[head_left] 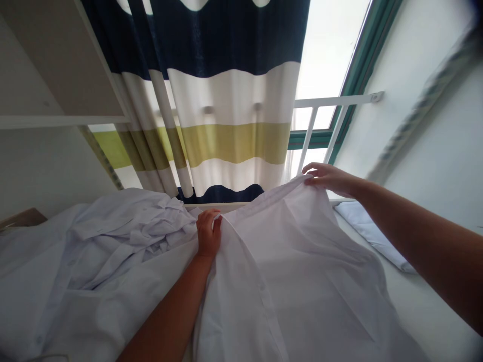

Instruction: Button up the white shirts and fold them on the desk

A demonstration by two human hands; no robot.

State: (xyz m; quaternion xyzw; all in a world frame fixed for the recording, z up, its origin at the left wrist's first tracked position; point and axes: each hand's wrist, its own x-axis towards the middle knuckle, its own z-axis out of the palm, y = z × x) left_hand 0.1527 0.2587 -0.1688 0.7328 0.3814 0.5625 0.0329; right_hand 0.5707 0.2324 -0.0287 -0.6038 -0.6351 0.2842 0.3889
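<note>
A white button-front shirt (302,261) is spread across the middle, its upper edge pulled taut between my two hands. My left hand (209,233) is closed on that edge near the placket, close to the centre. Farther right and higher, my right hand (328,179) pinches the other end of the edge between thumb and fingers, lifting it. The cloth hangs from both hands toward me, and its lower part runs out of view. Crumpled white clothing (124,236) lies heaped to the left of my left hand, close against the shirt.
Beyond the hands hangs a striped curtain (234,100) in navy, white and olive. A white rail (339,100) crosses the green-framed window at right. Folded white cloth (372,234) rests on the pale surface (411,296) beside the right wall. A shelf (64,120) juts in at upper left.
</note>
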